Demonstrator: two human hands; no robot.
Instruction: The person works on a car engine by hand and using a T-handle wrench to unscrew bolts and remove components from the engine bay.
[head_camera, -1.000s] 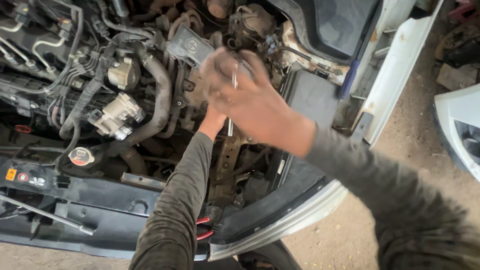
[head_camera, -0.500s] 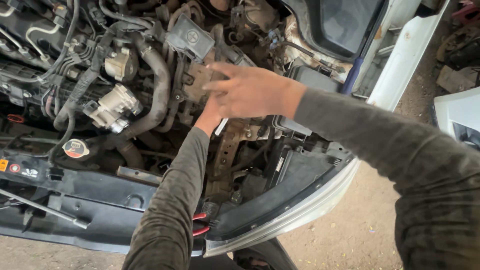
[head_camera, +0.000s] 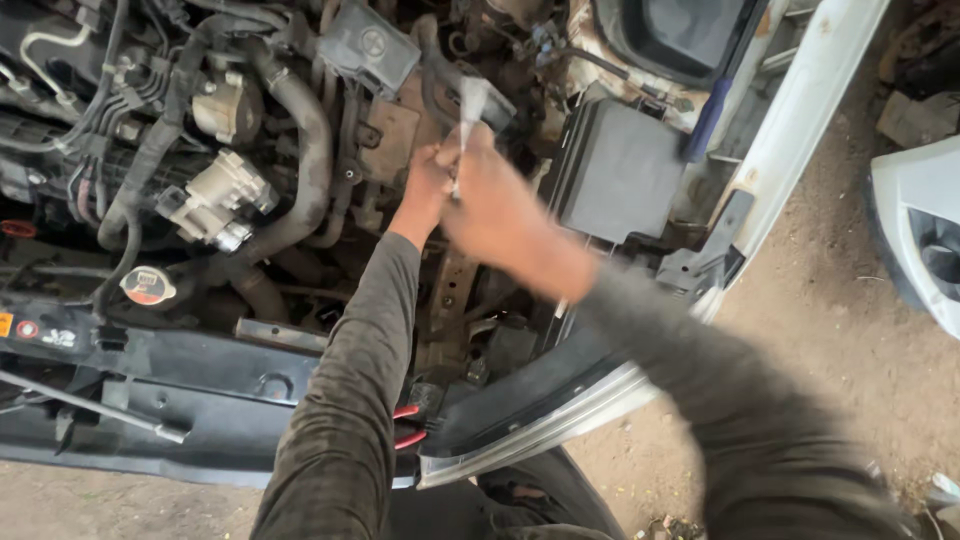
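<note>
Head view: right hand (head_camera: 500, 215) fingers closed round a slim metal tool (head_camera: 468, 120), left hand (head_camera: 425, 190) just beside, grip unclear; engine bay (head_camera: 230, 190) part not yet freed.

Right hand (head_camera: 500, 205) blurred, hiding left hand's (head_camera: 425, 190) fingers; slim tool (head_camera: 466, 125) indistinct

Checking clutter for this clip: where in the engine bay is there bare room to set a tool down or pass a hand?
Flat bare spots: the black box lid right of the right hand, and the black front panel below the hoses. A dark gap opens beneath the left hand. Left of it, the hoses and the metal pump crowd tightly.
</note>
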